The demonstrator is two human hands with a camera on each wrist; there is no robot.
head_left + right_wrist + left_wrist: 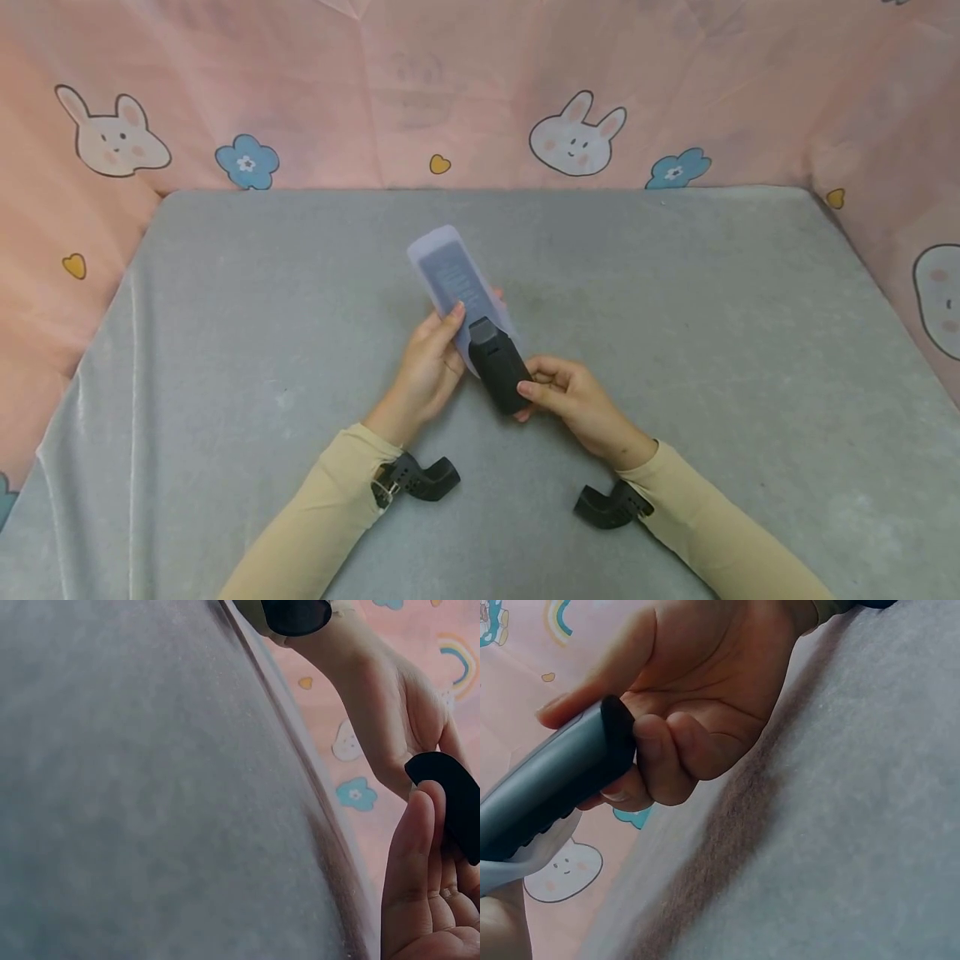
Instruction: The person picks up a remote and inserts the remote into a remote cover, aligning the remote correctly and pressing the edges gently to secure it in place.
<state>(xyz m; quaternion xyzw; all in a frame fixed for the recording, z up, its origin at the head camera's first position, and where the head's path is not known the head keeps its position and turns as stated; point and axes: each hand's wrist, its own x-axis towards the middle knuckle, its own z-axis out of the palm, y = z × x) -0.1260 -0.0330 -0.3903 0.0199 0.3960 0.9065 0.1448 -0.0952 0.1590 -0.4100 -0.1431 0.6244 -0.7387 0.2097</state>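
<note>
My left hand (431, 362) grips a translucent frosted pouch (435, 239), thumb on its front face. A dark panel with rows of pale print shows through the pouch. Over the pouch's lower end lies a black oblong device (501, 371) with a narrower, stepped top end. My right hand (573, 400) pinches the device near its bottom end, thumb on the front. In the left wrist view, the right hand (697, 697) holds the rounded end of the device (562, 772), which has a ridged lower edge; the pouch (536, 859) wraps below it.
Grey cloth (712, 333) covers the table beneath both hands. A pink printed curtain (480, 75) with rabbits and flowers stands along the back and sides. Black wrist mounts (431, 479) stick out from both forearms above the cloth.
</note>
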